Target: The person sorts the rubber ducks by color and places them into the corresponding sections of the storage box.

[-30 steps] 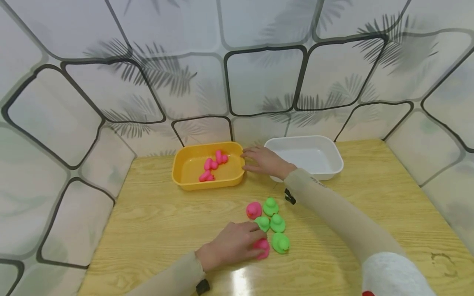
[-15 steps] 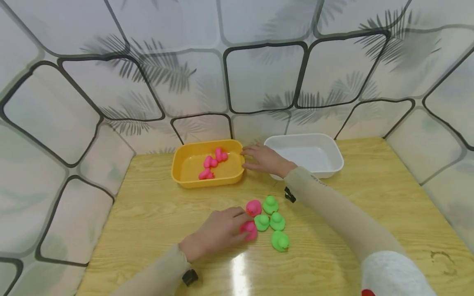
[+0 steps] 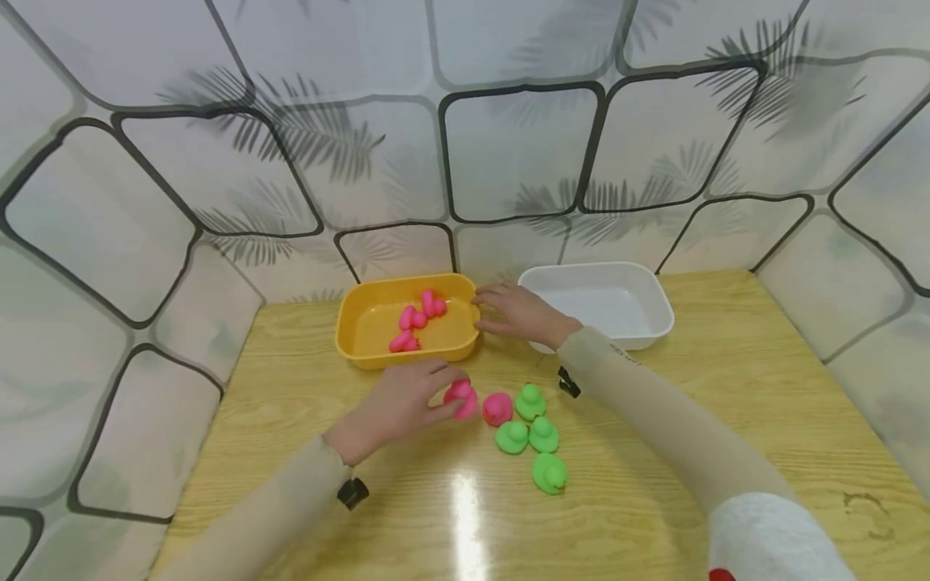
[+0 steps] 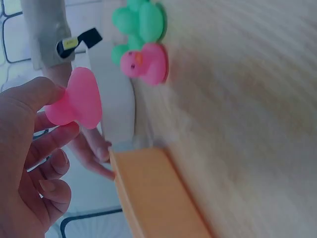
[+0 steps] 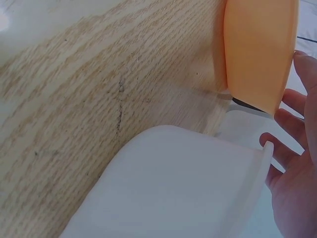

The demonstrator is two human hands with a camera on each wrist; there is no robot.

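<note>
Hands work apart: the left hand (image 3: pixel 395 403) pinches a pink duck (image 3: pixel 461 399) between thumb and fingertips, clear of the surface (image 3: pixel 305 452), just in front of the yellow tray (image 3: pixel 349 343) that sits near the far edge. Keep the pinch light, since the toy looks soft, and carry it level over the near rim before release beside the pink ducks (image 3: pixel 414 321) inside. The right hand (image 3: pixel 519 313) rests with relaxed, straight fingers against the tray's right rim, beside the white tray (image 3: pixel 657 311), bracing it. The left forearm angles in from the near-left corner, wrist slightly raised.
</note>
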